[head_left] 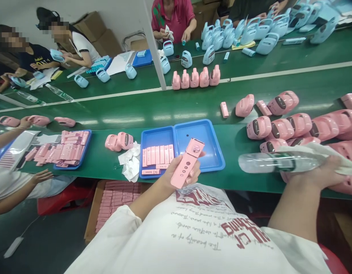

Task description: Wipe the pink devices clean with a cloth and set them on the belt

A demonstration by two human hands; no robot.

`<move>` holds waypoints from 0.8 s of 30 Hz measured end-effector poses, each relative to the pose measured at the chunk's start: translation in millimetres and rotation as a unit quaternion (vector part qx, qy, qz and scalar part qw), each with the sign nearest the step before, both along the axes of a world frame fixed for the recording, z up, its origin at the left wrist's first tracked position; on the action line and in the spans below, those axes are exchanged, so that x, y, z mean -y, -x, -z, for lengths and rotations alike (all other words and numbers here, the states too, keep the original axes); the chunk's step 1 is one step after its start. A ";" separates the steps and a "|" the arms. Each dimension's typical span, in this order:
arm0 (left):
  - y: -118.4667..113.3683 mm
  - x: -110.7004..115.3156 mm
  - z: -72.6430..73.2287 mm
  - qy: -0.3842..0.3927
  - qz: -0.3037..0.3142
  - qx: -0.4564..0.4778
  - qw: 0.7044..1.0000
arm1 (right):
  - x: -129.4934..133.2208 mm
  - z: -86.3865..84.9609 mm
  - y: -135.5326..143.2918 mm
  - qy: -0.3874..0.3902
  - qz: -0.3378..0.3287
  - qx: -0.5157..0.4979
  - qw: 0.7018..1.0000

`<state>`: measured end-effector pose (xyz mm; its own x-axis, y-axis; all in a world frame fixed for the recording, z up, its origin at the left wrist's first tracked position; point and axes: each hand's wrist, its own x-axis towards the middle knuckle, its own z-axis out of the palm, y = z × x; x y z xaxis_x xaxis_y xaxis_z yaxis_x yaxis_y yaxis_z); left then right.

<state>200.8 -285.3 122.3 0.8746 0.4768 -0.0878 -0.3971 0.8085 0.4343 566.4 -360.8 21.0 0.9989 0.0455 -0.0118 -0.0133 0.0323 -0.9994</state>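
My left hand is wrapped around a pink stick-shaped device with round buttons and a round emblem near its top. It is held tilted above the table's front edge, by a blue two-part tray. Several similar pink devices lie in the tray's left part. On the right, my right hand closes around the end of a clear plastic bottle, which lies level. A white cloth is bunched at that hand; some fingers are hidden. Pink handled cases crowd around and behind it.
Crumpled white tissues and two pink cases sit left of the tray. A carton of pink devices stands below the table. At left, a co-worker's hand is near another full tray. Blue cases line the far bench.
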 end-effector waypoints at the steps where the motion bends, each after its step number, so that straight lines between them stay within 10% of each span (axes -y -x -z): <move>1: -0.5 -0.7 -0.8 -0.004 -0.005 -0.013 1.000 | -2.2 2.0 2.5 0.018 0.060 0.007 0.998; 4: -1.9 -4.0 -4.7 0.007 -0.002 -0.046 0.999 | -9.0 9.8 13.0 0.129 0.089 0.082 0.984; 11: -7.9 -16.0 -4.0 0.038 0.014 -0.096 0.995 | -20.3 13.4 49.5 0.199 -0.193 0.260 0.925; 17: -13.3 -24.6 5.1 0.035 -0.008 -0.071 0.997 | -2.4 -2.2 19.1 0.214 0.019 0.142 0.966; 24: -17.7 -43.9 27.9 0.056 -0.008 -0.104 0.993 | 59.6 29.2 -16.4 0.534 -0.047 0.007 0.844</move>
